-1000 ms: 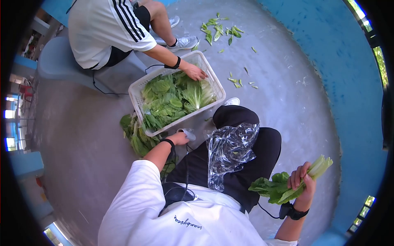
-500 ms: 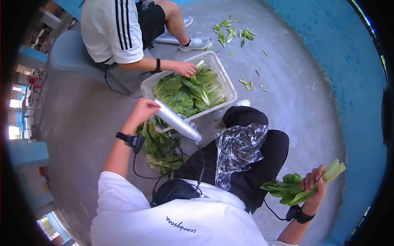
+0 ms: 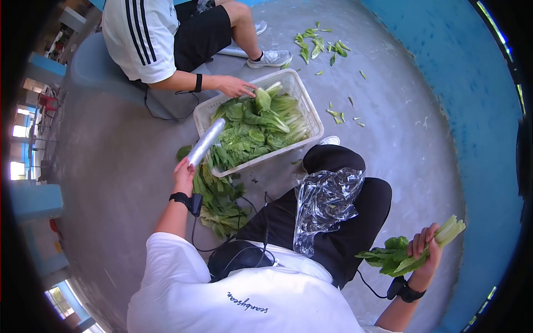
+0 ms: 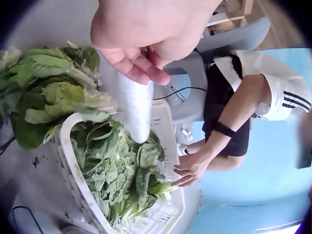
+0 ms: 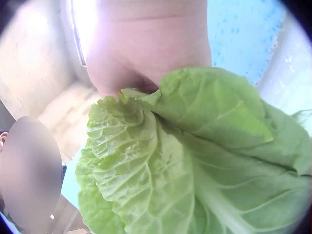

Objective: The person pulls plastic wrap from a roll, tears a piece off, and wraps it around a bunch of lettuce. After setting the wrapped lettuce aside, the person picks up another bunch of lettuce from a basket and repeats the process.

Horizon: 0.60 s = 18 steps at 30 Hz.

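Observation:
My left hand (image 3: 184, 176) pinches one end of a roll of clear plastic film (image 3: 206, 141), which slants up over the near left edge of a white basket (image 3: 317, 119). In the left wrist view, thumb and fingers close round the top of the roll (image 4: 137, 114). On the right, well away from the basket, my right hand (image 3: 427, 252) grips a bunch of leafy greens (image 3: 393, 258), pale stems up, leaves toward my lap. Its broad leaves (image 5: 195, 161) fill much of the right wrist view. Leafy greens (image 3: 244, 133) fill the basket. A crumpled clear plastic sheet (image 3: 327, 200) lies over my thighs.
Another person (image 3: 150, 44) sits on a grey stool, one hand (image 3: 236, 86) at the greens in the basket. A pile of greens (image 3: 219, 202) lies on the floor left of the basket. Trimmed leaves (image 3: 316, 44) are scattered beyond. Cables (image 3: 266, 213) run by my waist.
My left hand has come up from beside the basket with the roll and swung it to point away from me. The other person's hand has shifted left. My right hand keeps its grip.

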Tool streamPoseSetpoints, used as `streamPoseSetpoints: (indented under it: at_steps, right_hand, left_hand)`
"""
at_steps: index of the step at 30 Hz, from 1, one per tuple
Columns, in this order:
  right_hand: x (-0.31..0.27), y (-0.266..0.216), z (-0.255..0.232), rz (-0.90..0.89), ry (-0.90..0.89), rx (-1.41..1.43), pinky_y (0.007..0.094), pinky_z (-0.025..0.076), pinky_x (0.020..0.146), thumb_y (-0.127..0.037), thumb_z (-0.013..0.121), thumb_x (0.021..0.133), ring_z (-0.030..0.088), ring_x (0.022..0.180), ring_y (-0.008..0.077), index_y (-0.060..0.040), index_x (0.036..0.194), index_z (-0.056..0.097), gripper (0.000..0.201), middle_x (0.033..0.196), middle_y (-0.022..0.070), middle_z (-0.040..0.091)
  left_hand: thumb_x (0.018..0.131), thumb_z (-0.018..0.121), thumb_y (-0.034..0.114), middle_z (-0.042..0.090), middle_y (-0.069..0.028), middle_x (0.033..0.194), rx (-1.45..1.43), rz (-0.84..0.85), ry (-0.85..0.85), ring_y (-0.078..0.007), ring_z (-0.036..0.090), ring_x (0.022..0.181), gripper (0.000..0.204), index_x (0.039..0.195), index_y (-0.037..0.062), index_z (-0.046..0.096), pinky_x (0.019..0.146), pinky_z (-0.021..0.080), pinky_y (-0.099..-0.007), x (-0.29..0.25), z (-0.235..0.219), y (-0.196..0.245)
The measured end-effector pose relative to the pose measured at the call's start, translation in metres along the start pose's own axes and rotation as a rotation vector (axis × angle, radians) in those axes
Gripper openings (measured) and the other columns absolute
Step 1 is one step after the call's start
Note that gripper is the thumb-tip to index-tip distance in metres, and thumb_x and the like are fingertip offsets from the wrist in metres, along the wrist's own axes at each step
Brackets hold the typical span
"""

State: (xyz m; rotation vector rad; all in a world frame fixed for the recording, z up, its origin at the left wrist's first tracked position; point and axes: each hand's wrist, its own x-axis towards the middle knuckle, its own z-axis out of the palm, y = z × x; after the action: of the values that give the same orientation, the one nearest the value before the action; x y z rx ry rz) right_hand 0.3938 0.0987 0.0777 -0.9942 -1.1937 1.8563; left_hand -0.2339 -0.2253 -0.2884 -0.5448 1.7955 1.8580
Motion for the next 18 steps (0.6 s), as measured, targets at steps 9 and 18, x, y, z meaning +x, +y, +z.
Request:
streamPoseSetpoints:
  at_steps: [9,18]
  right_hand:
    - [0.005,0.0,0.005,0.021,0.015,-0.041,0.0278,0.046,0.052,-0.028,0.062,0.098,0.047,0.054,0.0118,-0.0083,0.094,0.044,0.027,0.068,0.003,0.047]
    - [0.013,-0.002,0.007,0.111,0.07,-0.074,0.0294,0.047,0.056,-0.022,0.061,0.096,0.048,0.055,0.0121,-0.007,0.096,0.048,0.02,0.07,0.0035,0.048]
  left_hand:
    - [0.101,0.057,0.014,0.072,-0.0118,0.102,0.381,-0.191,-0.154,-0.0201,0.073,0.081,0.03,0.129,0.0081,0.066,0.067,0.058,-0.0312,-0.027,0.024,-0.007]
    - [0.097,0.06,0.017,0.064,-0.0055,0.07,0.585,0.314,0.022,-0.01,0.054,0.05,0.023,0.116,0.006,0.068,0.046,0.042,-0.0257,-0.019,0.043,0.04]
